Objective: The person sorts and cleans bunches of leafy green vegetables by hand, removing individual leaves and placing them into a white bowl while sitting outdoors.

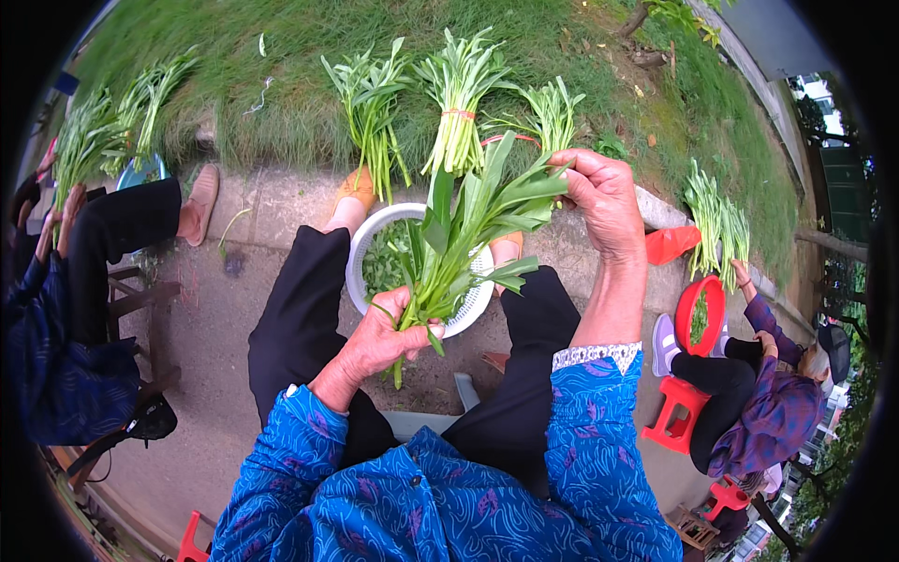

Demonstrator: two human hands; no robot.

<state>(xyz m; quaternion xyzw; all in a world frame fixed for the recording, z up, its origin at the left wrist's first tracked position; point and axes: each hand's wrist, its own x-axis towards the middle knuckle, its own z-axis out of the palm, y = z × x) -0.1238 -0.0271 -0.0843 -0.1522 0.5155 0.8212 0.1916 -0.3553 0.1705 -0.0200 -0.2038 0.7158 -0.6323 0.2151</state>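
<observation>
My left hand (379,339) is closed round the lower stems of a bunch of leafy greens (459,239), which slants up and to the right. Up at the leafy end, my right hand (604,192) pinches a leaf tip between thumb and fingers. Below the bunch, between my feet, sits a white plastic basket (356,267) with loose green leaves (384,258) inside. Part of its rim is hidden behind the greens I hold.
Beyond the basket, bundles of greens (459,103) lie along the kerb and grass (281,56); one has a red band. At left a person (75,281) handles greens. At right another person (763,403) sits near a red basin (684,309) and red stool (676,412).
</observation>
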